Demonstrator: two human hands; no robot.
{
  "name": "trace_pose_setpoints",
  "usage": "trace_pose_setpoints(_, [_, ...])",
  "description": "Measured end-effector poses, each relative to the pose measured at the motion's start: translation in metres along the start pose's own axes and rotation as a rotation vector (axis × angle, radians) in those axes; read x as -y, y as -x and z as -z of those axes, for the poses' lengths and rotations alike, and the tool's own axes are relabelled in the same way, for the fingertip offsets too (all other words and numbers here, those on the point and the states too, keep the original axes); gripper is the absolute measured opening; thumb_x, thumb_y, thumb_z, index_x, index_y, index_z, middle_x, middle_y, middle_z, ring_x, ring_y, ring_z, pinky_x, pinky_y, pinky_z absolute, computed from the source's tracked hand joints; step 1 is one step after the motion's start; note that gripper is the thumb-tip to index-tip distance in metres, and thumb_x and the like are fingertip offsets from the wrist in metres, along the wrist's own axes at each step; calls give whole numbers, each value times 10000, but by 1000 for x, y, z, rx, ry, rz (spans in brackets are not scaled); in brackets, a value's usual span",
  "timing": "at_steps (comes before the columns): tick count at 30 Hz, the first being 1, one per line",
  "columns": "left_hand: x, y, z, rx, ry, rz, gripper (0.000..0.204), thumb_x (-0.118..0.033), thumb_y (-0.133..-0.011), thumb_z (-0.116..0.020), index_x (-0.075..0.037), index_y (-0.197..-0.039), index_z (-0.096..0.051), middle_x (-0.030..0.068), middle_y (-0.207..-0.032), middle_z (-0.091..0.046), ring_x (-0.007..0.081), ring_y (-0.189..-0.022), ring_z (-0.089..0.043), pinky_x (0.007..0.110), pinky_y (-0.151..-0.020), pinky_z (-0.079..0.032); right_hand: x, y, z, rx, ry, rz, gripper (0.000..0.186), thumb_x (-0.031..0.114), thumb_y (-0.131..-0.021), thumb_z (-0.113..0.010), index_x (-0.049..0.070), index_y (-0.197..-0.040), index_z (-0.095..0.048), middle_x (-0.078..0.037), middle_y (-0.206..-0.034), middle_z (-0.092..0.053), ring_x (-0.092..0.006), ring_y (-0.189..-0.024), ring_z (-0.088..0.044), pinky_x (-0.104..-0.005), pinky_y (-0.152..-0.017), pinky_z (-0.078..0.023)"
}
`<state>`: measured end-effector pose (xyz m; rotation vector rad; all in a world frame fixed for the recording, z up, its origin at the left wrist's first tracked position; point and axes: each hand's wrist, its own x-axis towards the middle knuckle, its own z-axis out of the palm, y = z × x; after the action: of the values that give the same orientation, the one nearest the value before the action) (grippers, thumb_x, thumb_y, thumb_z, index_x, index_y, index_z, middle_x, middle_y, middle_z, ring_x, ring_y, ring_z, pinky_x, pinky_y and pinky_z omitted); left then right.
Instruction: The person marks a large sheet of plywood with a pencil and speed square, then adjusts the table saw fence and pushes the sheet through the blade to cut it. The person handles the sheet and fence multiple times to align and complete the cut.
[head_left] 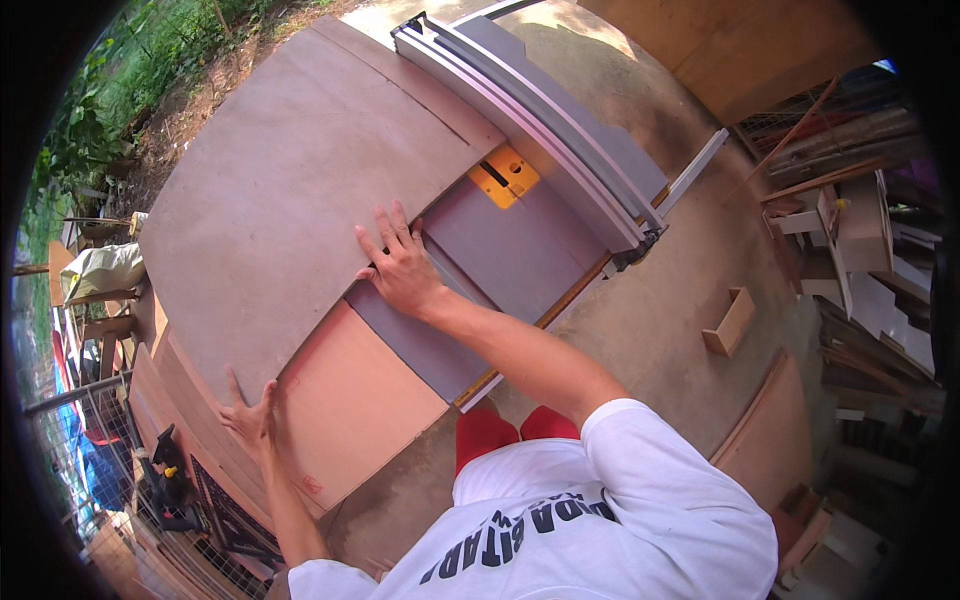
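A large greyish-brown board [290, 170] lies across a table saw with a grey top [520, 250]. My right hand [402, 268] rests at the board's near edge, fingers spread on its upper face. At the board's near left corner my left hand [250, 415] is open, fingers stretched and thumb apart. A yellow throat plate [505, 177] with a dark slot shows just beyond the near edge; no blade can be made out. To the right runs a long metal rip fence [540, 130]. A thin dark line in the board ends near the plate.
A pale wooden panel [350, 400] adjoins the saw top on the left. An open wooden box [729, 322] sits on the concrete floor [660, 330]. Scrap boards [860, 250] are piled at right. A wire mesh [100, 420] and a black-and-yellow tool [172, 475] are at left.
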<state>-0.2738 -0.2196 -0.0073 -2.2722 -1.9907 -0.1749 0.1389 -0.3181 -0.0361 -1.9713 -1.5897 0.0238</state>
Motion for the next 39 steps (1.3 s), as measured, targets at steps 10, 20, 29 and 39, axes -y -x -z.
trace_pose_setpoints(10, [2, -3, -5, -47, -46, 18, 1001, -792, -714, -732, -433, -1582, -387, 359, -1563, -309, 535, -1422, -318, 620, -1154, -321, 3, -4, -6, 12, 13, 23, 682, 505, -1020, -524, 35, -1513, -480, -313, -1617, -284, -571, -1522, -126, -790, -1087, -301])
trace_pose_setpoints(20, [-15, 6, 12, -56, -82, 14, 1051, -862, -706, -672, -417, -1601, -351, 359, -1563, -297, 536, -1443, -280, 625, -1153, -320, 3, -5, -6, 9, 7, -4, 686, 505, -1001, -557, 57, -1516, -487, -298, -1626, -283, -551, -1528, -140, -781, -1096, -299])
trace_pose_setpoints(29, [-1, 2, -3, -7, -3, 43, 1065, -833, -715, -703, -422, -1616, -309, 392, -1604, -161, 565, -1505, -101, 650, -1214, -137, 2, -4, -1, 32, 13, -20, 703, 523, -988, -572, 86, -1530, -475, -276, -1642, -272, -530, -1537, -141, -766, -1123, -272])
trace_pose_setpoints(39, [-17, -9, 25, 279, 213, 241, 1109, -826, -691, -742, -486, -1617, -235, 493, -1504, -197, 635, -1446, -124, 689, -1169, -176, 34, 56, 64, 79, -471, -185, 401, 311, -985, -662, -1, -1236, -664, -232, -1224, -694, -337, -1275, -614, -528, -1041, -467])
